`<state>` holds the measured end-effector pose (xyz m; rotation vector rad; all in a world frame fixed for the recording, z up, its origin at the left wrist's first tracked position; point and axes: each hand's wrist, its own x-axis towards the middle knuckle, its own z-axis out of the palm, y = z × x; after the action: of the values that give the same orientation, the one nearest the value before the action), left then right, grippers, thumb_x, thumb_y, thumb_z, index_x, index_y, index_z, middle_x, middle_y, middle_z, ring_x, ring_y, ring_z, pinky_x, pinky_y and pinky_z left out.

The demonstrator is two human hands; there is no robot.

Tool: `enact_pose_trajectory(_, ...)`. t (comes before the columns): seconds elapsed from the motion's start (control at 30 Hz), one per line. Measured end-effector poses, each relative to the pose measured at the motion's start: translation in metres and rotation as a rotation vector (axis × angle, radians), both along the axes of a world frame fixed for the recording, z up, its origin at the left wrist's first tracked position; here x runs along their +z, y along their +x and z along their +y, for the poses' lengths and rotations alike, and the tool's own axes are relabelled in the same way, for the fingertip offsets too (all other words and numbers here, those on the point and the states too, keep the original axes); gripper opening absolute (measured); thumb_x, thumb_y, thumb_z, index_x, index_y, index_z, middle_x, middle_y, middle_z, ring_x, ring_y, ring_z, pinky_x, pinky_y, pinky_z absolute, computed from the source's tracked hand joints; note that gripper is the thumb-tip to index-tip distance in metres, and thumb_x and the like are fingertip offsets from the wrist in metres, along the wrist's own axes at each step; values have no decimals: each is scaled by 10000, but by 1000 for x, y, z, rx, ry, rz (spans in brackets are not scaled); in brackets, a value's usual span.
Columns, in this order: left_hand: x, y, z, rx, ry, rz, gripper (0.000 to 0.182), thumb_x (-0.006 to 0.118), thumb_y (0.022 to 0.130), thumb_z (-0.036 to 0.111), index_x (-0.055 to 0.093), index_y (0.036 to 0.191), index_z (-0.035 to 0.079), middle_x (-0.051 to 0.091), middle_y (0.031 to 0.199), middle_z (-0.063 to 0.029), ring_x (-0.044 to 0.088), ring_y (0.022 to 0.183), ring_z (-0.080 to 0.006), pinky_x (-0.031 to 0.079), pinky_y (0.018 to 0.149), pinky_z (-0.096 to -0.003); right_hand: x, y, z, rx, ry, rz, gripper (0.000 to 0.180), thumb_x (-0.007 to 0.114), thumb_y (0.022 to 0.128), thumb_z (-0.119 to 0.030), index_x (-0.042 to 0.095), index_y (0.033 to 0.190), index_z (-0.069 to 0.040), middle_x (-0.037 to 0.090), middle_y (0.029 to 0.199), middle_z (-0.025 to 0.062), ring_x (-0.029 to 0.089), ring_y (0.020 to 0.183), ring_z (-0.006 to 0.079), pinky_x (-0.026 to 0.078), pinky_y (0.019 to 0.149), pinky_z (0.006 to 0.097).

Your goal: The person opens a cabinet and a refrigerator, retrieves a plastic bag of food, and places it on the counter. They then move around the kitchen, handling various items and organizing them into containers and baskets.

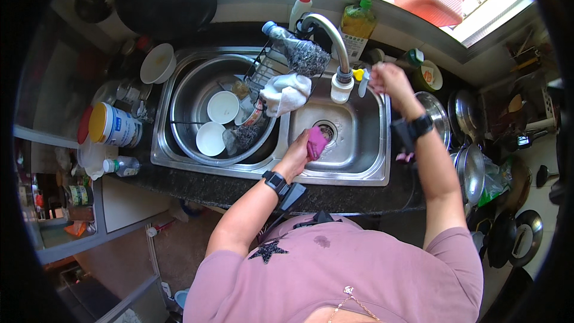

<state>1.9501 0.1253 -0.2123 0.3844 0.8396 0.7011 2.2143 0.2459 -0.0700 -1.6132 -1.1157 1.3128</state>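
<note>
My left hand [293, 156] holds a folded pink cloth [317, 143] over the right basin [354, 134] of a stainless steel double sink, near the drain [329, 132]. Raised at the back right of that basin, my right hand [389, 80] is beside the grey lever [364, 83] of the faucet; its fingers are bent and slightly blurred, and whether they touch the lever I cannot tell. The metal faucet [334, 36] arches down to a white filter nozzle [342, 88]. A white rag [287, 93] hangs on the black wire rack [269, 67] between the basins.
In the left basin a large metal bowl [188, 143] holds white bowls [210, 138] and a scouring pad [245, 135]. A spray bottle [301, 4] and a dish soap bottle [357, 24] stand behind the faucet. Metal pans [473, 175] lie at the right, a white tub [121, 125] at the left.
</note>
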Motion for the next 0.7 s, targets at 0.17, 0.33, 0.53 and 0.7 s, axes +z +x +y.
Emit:
enact_pose_trajectory(0.17,-8,-12,-11,-21,67,99,402,328,1014,366,460,1286,101,584,1079,-29,564,913,-120,470,744,-285,53,24,128,-108,188,-160,405,520,918,-423,539,1088,-55,594,902,85,607,707,159,504,556,292)
enact_pose_trajectory(0.33,-3,-17,-10,35,33,124,380,354,1019,278,455,1258,2,585,1087,-78,569,941,-138,467,825,-277,70,31,244,77,161,-876,472,478,902,-495,598,820,-46,580,660,70,579,564,206,453,492,323)
enact_pose_trajectory(0.53,-4,-3,-4,111,58,87,383,376,1011,314,478,1253,35,590,1049,-43,553,889,-97,451,768,-225,41,45,266,20,53,-328,400,531,889,-491,460,743,-125,358,527,-17,308,377,101,233,370,263)
enact_pose_trajectory(0.7,-7,7,0,77,131,198,406,366,1012,323,483,1258,23,579,1085,-55,547,912,-105,444,815,-241,59,28,226,-68,-84,-174,551,519,824,-667,365,625,-177,293,492,-67,254,369,53,196,348,228)
